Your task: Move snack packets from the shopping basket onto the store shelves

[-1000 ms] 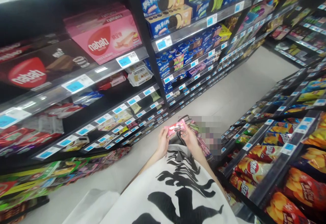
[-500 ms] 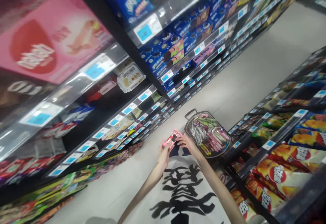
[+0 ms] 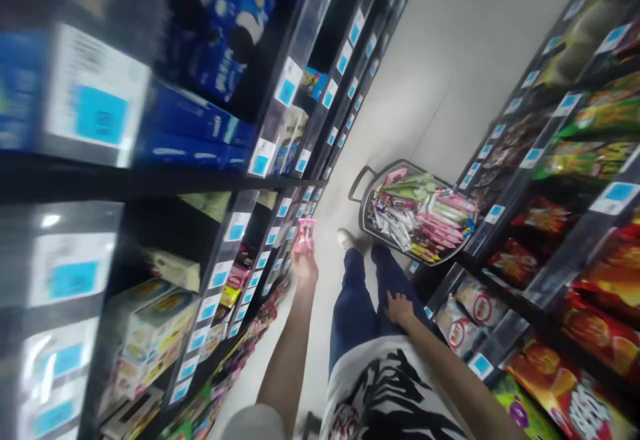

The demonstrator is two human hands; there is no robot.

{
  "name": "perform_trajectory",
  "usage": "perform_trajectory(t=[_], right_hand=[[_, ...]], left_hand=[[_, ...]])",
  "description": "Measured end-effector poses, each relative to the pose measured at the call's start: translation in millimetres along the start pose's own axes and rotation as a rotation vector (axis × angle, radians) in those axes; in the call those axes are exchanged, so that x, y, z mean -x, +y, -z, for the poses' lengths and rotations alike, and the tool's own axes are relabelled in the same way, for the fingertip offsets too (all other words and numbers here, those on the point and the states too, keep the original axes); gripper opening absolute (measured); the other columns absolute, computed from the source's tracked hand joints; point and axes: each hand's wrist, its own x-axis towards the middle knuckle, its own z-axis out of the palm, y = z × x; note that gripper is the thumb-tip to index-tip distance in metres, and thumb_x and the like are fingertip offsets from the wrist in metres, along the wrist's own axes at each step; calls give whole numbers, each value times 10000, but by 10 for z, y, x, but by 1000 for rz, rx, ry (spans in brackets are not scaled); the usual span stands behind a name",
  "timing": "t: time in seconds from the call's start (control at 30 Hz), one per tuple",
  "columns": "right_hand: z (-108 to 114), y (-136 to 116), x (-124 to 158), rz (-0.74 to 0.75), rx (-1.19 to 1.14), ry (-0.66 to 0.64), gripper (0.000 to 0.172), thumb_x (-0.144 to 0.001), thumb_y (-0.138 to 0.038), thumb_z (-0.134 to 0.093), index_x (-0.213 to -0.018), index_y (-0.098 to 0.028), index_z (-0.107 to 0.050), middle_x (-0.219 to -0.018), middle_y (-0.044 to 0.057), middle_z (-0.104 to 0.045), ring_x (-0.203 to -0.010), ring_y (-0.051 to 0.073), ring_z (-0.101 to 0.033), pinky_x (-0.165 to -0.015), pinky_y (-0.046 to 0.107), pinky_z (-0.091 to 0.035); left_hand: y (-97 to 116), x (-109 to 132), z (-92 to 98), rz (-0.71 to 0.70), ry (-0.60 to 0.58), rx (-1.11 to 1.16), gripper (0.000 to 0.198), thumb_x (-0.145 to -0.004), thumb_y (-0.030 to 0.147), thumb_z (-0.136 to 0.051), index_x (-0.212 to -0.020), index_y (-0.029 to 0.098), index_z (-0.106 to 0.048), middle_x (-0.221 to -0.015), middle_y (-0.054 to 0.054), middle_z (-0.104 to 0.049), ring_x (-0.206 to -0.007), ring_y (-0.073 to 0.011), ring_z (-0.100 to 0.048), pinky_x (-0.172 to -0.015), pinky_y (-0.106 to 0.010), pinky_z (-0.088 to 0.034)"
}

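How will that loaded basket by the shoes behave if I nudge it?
The basket is probably fairly heavy, since packets cover most of its inside. Its broad, spread load suggests it won't tip easily, though its depth is hidden. The packets may shift, as they look loosely heaped.

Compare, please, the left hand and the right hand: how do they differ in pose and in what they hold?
The left hand holds a small pink packet, while no item shows in the right hand. The left hand is stretched forward, near the shelves in the picture; the right hand is closer to the body, over the blue trousers. Both hands are bare.
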Motion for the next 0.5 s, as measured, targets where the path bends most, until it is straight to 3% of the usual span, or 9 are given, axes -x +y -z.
perform_trajectory(t=[0.1,0.23,0.37,0.5], right_hand=[[-279,-44,-169,-17,92,38,744,-932,-381,-538,-1598,-181,-274,-1476,307,-435,-1306,397,-497,-949,544,-433],[-403,-150,-306,-37,211,119,761,-940,-387,-539,-1608,-174,-245,-1437,347,-436,-1234,429,-532,-907,516,-420],[-364,-195,-364,-36,205,126,764,-933,-391,-552,-1608,-197,-251,-1410,343,-448,-1202,445,-537,-888,513,-409],[-325,-186,-386,-34,184,124,774,-921,-399,-570,-1606,-214,-261,-1407,318,-453,-1195,423,-535,-877,498,-414]], left_hand=[[-198,-578,-198,-43,46,-16,257,-869,271,-689,-1090,177,-596,-1170,-78,-671,-1111,-180,-657,-1049,-410,-529],[-369,-1110,-411,-67,63,-61,258,-947,213,-572,-1198,156,-563,-1256,-110,-631,-1163,-172,-635,-1084,-411,-508],[-405,-1392,-537,-101,72,-74,218,-1021,190,-414,-1198,149,-534,-1224,-92,-625,-1159,-110,-623,-1112,-359,-484],[-330,-1543,-619,-104,138,-82,155,-1014,125,-372,-1095,138,-503,-1152,-94,-612,-1117,-96,-627,-1096,-324,-493]])
